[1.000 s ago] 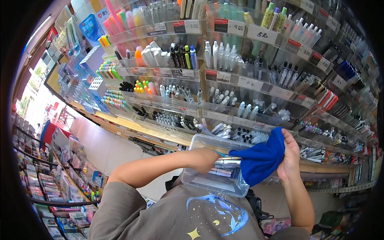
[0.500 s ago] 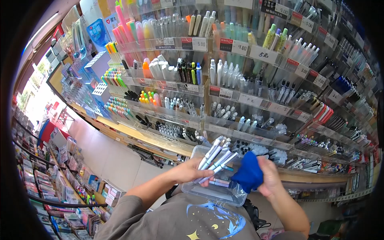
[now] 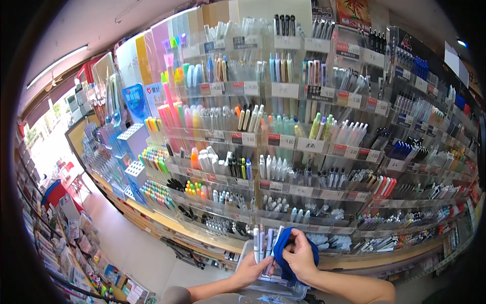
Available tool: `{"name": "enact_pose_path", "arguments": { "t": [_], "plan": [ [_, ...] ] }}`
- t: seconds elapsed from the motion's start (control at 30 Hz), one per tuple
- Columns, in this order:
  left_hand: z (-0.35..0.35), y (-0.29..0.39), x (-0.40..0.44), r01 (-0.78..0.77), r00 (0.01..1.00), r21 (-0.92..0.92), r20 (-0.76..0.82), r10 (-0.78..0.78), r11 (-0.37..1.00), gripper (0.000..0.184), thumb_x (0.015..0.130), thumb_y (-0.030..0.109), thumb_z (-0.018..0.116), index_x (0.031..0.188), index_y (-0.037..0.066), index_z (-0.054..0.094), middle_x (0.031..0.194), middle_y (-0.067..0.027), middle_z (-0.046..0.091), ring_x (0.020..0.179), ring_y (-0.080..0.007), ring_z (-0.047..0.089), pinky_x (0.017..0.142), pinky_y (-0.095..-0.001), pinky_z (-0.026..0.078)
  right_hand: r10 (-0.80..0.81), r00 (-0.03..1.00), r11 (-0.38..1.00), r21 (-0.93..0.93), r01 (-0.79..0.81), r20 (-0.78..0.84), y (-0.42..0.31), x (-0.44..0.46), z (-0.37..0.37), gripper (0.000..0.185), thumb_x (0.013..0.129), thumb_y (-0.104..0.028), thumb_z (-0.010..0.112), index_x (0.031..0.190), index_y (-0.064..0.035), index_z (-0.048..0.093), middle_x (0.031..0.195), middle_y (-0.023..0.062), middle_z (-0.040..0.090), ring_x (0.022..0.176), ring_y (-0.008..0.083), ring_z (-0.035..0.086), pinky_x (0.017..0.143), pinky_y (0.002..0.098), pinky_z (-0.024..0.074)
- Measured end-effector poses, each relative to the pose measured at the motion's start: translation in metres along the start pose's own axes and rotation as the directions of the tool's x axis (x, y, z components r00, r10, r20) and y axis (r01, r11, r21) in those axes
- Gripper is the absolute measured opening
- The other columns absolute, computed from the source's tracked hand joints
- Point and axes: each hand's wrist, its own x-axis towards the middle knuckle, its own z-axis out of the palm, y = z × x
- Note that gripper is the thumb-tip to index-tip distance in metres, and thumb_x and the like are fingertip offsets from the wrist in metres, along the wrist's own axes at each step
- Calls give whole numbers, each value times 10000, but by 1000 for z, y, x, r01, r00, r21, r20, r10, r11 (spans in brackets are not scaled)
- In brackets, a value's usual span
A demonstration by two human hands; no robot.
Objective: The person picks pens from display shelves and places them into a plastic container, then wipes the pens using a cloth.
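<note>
Several slim white and lilac pens (image 3: 261, 244) stand upright in a bunch in my left hand (image 3: 249, 269), whose fingers are wrapped round their lower ends. A dark blue cloth (image 3: 280, 249) hangs from my right hand (image 3: 299, 257), pinched between thumb and fingers. The cloth lies against the right side of the bunch and covers part of it. Beneath both hands is a clear plastic box (image 3: 242, 255) with a few more pens inside, mostly hidden by my hands.
A tiered clear display rack (image 3: 298, 190) full of pens and price tags rises in front. A wooden ledge (image 3: 223, 242) runs along its base. Pale floor (image 3: 144, 253) shows at left, beside another shelf of packaged goods (image 3: 81, 253).
My view has tilted up, showing more upper shelves. The right hand has brought the blue cloth left against the pens. The pens now stand more upright in my left hand.
</note>
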Motion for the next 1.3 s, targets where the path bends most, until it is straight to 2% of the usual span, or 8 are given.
{"name": "enact_pose_path", "arguments": {
  "t": [0.2,0.37,0.5,0.67,0.77,1.1,1.2,1.3],
  "plan": [
    [-9,-18,-2,-22,999,16,-36,23,1000,110,892,126,484,907,17,484,733,-32,529,625,-106,524,583,-246,445,102,990,947,-316,-67,94,26,4,-2,236,841,-16,495,1068,44,514,857,41,583,769,78,529,687,212,429],
    [-11,-16,-3,-12,1000,117,-3,12,993,108,893,128,479,913,22,487,733,-31,528,623,-104,516,586,-244,439,145,989,977,156,-143,-1,8,9,7,76,843,-61,530,861,13,527,728,29,548,639,59,497,586,208,402],
    [-3,-13,-5,-13,1000,157,-5,14,987,122,902,146,462,879,30,491,685,-23,513,619,-94,496,588,-237,420,-22,995,1000,16,24,-95,48,13,-7,90,846,-106,562,782,-45,546,693,-20,517,576,38,414,528,180,314],
    [-7,-21,-4,-90,996,176,30,86,980,101,899,128,463,892,27,468,695,-24,500,622,-97,496,591,-244,428,-133,990,989,63,136,-43,21,5,7,341,801,19,576,1120,27,455,979,26,551,877,94,546,789,219,442],
    [-14,-29,-4,-83,996,151,49,76,985,168,886,90,474,1028,35,404,727,-31,510,611,-88,503,561,-233,433,-87,996,996,38,86,33,29,5,0,317,809,19,561,1109,26,461,955,21,553,856,81,542,762,207,440],
    [-6,-14,-8,5,997,220,75,-22,975,188,878,76,481,1042,26,405,740,-34,503,600,-93,516,546,-235,441,-203,972,962,-209,176,-118,37,12,-9,208,817,27,509,1023,2,523,756,-34,521,641,17,441,563,163,363],
    [-8,-18,-8,2,996,223,81,-21,975,177,882,88,483,1027,21,406,747,-39,509,599,-95,518,547,-237,443,-181,976,979,-114,167,-120,40,17,-11,220,807,45,509,1020,-4,533,731,-39,514,607,17,419,539,165,350],
    [-13,-19,-7,26,998,217,56,-39,976,177,887,96,480,1023,17,399,759,-45,515,602,-103,518,547,-241,444,-127,991,987,-102,123,-37,30,11,-6,271,807,82,489,1069,11,491,920,16,558,793,57,515,717,199,424]
  ]
}}
